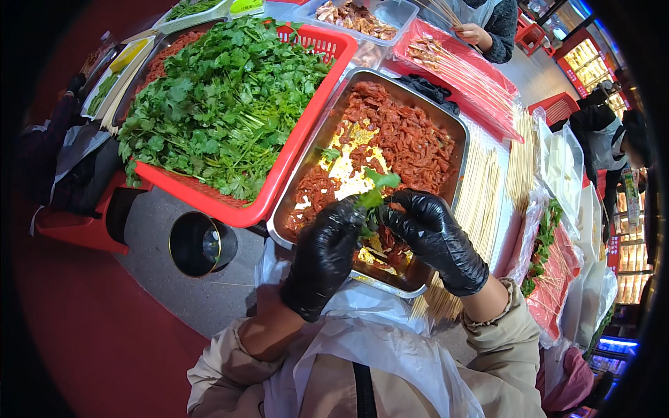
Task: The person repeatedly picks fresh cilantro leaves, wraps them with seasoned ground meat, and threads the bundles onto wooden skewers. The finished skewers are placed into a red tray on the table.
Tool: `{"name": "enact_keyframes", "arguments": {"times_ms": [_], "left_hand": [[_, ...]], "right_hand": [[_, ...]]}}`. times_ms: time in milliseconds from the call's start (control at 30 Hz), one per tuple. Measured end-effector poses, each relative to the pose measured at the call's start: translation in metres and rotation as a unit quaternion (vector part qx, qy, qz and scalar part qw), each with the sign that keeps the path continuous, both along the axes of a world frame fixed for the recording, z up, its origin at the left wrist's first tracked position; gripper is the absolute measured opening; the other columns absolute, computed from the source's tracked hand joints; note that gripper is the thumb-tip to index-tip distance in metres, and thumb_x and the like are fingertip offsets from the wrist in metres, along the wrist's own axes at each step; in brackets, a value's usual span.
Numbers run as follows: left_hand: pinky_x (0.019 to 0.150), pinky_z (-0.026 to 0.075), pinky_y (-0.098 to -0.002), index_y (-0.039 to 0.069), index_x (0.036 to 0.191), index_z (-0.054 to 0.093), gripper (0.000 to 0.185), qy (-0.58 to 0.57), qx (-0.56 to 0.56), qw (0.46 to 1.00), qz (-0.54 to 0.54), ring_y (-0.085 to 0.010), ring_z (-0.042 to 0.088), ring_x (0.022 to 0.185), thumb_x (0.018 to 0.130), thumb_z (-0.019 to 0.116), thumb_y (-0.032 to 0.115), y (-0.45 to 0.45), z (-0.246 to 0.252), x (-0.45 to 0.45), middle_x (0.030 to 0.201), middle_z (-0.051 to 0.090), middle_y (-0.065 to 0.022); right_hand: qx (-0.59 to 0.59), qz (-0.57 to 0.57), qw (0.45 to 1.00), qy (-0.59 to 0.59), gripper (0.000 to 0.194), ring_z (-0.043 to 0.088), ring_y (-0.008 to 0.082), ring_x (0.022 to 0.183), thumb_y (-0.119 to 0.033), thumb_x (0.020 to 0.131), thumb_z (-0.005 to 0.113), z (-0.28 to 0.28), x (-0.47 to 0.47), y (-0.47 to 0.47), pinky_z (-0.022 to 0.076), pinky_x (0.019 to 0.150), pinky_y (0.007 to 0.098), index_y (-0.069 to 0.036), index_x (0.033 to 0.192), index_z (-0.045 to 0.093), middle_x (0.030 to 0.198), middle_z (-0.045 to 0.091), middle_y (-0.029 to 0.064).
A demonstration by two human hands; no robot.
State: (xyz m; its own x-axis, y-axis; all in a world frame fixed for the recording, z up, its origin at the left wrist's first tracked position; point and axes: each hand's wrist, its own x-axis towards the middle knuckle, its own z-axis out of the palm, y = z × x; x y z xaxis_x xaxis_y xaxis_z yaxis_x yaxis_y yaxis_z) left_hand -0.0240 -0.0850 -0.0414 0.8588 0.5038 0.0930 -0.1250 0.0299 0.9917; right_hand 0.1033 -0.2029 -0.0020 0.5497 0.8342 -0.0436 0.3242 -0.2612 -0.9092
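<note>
Both my hands wear black gloves and meet over the near part of a steel tray [462,157] of red marinated meat slices [418,138]. My left hand [332,245] pinches a green cilantro sprig [373,196] at its fingertips. My right hand [431,232] is closed beside it, with a bit of red meat [397,207] at its fingers; whether it also grips the sprig is hidden. Oily liquid shines on the tray's bottom. At the tray's left a red plastic basket [256,211] holds a heap of cilantro [225,104]. Bamboo skewers [478,193] lie right of the tray.
A red lined tray [502,99] with skewered meat stands at the back right, beside a clear plastic tub [402,10] of meat. Another red tray [549,298] with skewers and greens lies right. A black bin [193,245] stands on the floor. Other people work around the table.
</note>
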Motion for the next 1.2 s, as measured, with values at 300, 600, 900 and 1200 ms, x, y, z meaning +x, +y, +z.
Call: {"name": "enact_keyframes", "arguments": {"times_ms": [300, 600, 900, 1200], "left_hand": [[0.075, 0.046, -0.0348, -0.004, 0.11, 0.051, 0.029, -0.021, 0.235, 0.971, 0.023, -0.0308, 0.056, 0.087, 0.082, 0.048, -0.005, 0.001, 0.0, 0.002, 0.095, 0.054, -0.0175], [0.084, 0.043, -0.0226, -0.004, 0.115, 0.049, 0.027, -0.042, 0.006, 0.999, 0.026, -0.0109, 0.052, 0.096, 0.089, 0.046, -0.001, 0.001, -0.014, 0.001, 0.106, 0.054, -0.0067], [0.083, 0.045, -0.0239, -0.004, 0.117, 0.047, 0.028, -0.039, -0.004, 0.999, 0.029, -0.0116, 0.054, 0.094, 0.089, 0.046, 0.001, -0.001, -0.013, 0.001, 0.103, 0.057, -0.0068], [0.082, 0.045, -0.024, -0.004, 0.118, 0.047, 0.029, -0.027, 0.021, 0.999, 0.021, -0.0119, 0.055, 0.093, 0.089, 0.046, 0.0, -0.002, -0.01, 0.0, 0.102, 0.057, -0.0071]], "right_hand": [[0.014, -0.029, 0.998, 0.055, 0.025, 0.057, 0.0206, 0.079, -0.014, 0.085, 0.054, 0.009, -0.003, -0.001, 0.0437, 0.074, 0.0308, 0.001, 0.105, 0.053, 0.087, 0.061, 0.0133], [0.028, -0.03, 0.935, 0.352, 0.033, 0.054, 0.0131, 0.092, -0.015, 0.088, 0.05, 0.024, 0.006, -0.019, 0.0427, 0.082, 0.0258, 0.003, 0.115, 0.05, 0.103, 0.059, 0.0075], [0.063, -0.051, 0.954, 0.287, 0.025, 0.058, 0.0114, 0.081, -0.008, 0.085, 0.052, 0.02, 0.008, -0.026, 0.0468, 0.074, 0.0247, -0.001, 0.109, 0.055, 0.091, 0.061, 0.0042], [0.086, -0.094, 0.925, 0.359, 0.023, 0.059, 0.0149, 0.08, -0.007, 0.086, 0.049, 0.01, 0.01, -0.034, 0.0479, 0.073, 0.0258, 0.0, 0.106, 0.056, 0.094, 0.062, 0.0085]]}}
